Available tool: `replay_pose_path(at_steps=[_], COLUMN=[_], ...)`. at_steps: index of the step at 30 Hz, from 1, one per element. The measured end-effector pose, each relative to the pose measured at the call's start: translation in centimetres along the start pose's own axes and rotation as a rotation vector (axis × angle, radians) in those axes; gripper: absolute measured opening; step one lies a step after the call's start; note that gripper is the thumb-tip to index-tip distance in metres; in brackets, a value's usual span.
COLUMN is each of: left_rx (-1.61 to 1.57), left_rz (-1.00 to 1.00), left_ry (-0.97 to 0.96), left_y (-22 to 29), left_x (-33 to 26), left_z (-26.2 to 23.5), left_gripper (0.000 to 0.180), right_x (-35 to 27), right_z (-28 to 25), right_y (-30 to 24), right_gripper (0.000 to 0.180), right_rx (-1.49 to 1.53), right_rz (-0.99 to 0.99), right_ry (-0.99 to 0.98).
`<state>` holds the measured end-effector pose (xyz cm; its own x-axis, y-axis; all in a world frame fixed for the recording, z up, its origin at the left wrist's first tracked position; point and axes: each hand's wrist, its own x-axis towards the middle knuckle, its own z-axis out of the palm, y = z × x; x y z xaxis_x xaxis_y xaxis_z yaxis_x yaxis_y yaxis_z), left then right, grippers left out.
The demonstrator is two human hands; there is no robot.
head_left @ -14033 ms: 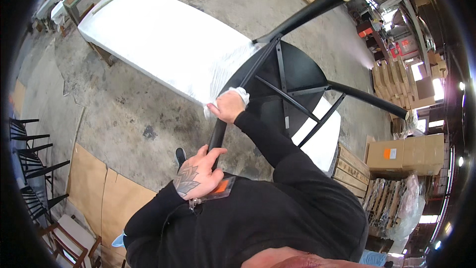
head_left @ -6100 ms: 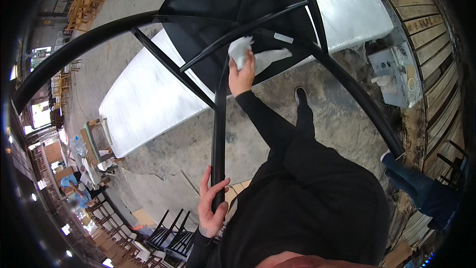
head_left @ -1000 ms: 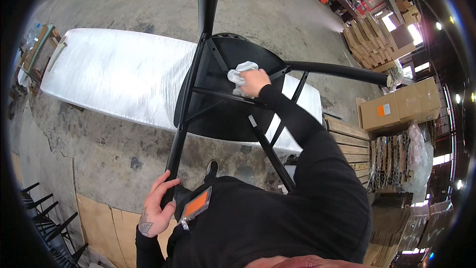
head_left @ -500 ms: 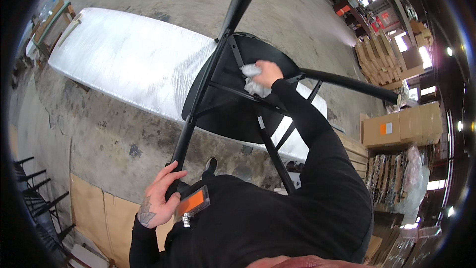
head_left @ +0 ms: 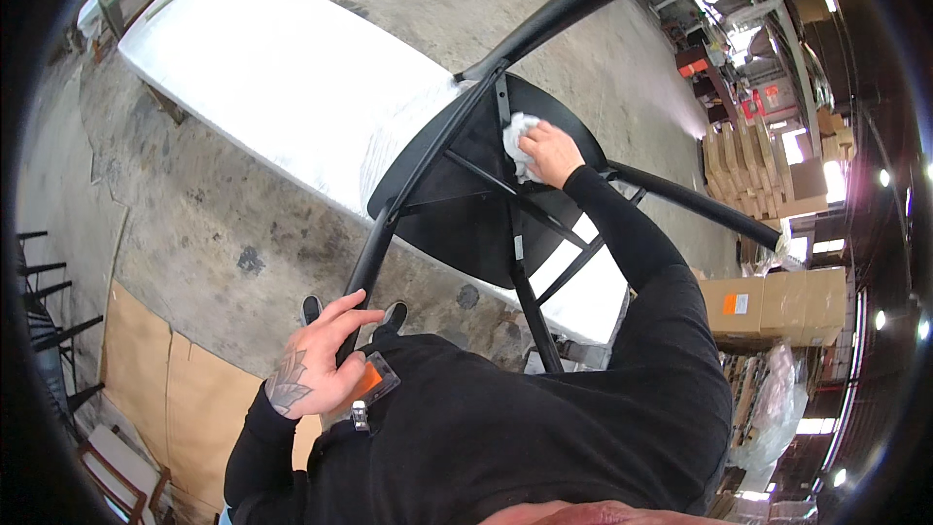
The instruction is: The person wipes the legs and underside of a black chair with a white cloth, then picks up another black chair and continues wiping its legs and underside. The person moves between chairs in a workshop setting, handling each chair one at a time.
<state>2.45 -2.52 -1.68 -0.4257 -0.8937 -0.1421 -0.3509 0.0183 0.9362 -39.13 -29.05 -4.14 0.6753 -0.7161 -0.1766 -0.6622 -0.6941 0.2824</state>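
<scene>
A black chair [head_left: 437, 224] rests overturned on a long table [head_left: 282, 78] covered in shiny white wrapping. Its rounded seat's underside faces up, with crossing braces and splayed legs. My left hand [head_left: 323, 355] grips the end of the leg nearest me, thumb on one side and fingers laid across the other. Over the seat's underside, my right hand [head_left: 552, 154] is closed on a crumpled white cloth [head_left: 520, 141], pressed beside a metal-like bracket strip. The part of the cloth under my fingers is hidden.
Two legs stick out, one toward the upper right and one to the right. Cardboard boxes [head_left: 773, 306] and stacked brown pieces [head_left: 743, 170] stand at the right. More black chairs [head_left: 53, 331] are at the left, beside flat cardboard [head_left: 146, 379] on the floor.
The view has shifted and turned, so the chair's upper leg end now shows. My right hand has moved the cloth a little along the seat's underside. The left hand stays on its leg.
</scene>
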Motion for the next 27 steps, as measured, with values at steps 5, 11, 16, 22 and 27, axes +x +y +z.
replay_pose_path(at_steps=[5, 11, 16, 22, 27], left_rx=[-0.077, -0.149, -0.065, -0.011, 0.097], left_rz=[-0.108, -0.137, -0.077, -0.083, -0.053], left_ry=[-0.072, -0.041, -0.031, -0.099, -0.156], left_y=[0.1, 0.1, -0.5, -0.5, -0.4], left_x=[0.0, -0.5, -0.7, -0.5, 0.0], left_z=[-0.2, -0.3, -0.3, -0.7, -0.9], left_gripper=[0.053, 0.054, 0.057, 0.058, 0.056], right_x=[6.9, 7.0, 9.1, 9.7, 1.5], right_z=[0.0, 2.8, 1.9, -5.5, -4.0], right_y=[-0.4, -4.0, -4.1, -3.4, -8.9], right_gripper=[0.025, 0.014, 0.021, 0.039, 0.027], right_rx=[-0.29, -0.308, -0.255, 0.045, 0.529], right_rz=[-0.355, -0.371, -0.5, 0.038, 0.407], right_ry=[0.214, -0.201, -0.447, -0.291, 0.457])
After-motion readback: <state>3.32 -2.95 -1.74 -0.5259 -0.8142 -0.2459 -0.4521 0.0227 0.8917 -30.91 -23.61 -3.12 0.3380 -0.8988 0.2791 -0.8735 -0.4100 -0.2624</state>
